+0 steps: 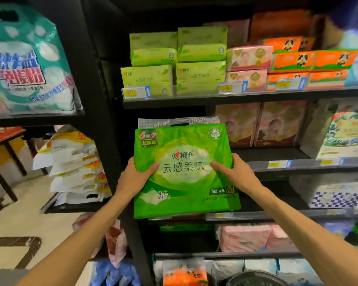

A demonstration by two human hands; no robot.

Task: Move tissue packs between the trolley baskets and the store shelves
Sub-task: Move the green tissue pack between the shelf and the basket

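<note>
A big green tissue pack [184, 172] is held upright in front of the shelves, its printed face toward the person and its handle flap at the top. The left hand [136, 172] clamps its left edge, thumb on the front; the right hand [234, 171] grips the right edge the same way, likely to keep the soft bag flat and steady. Just behind it is a dark gap on the middle shelf [277, 154], left of the pink packs [260, 124]; whether the pack is going in or coming out, I cannot tell. A dark basket rim [254, 278] shows near the bottom.
</note>
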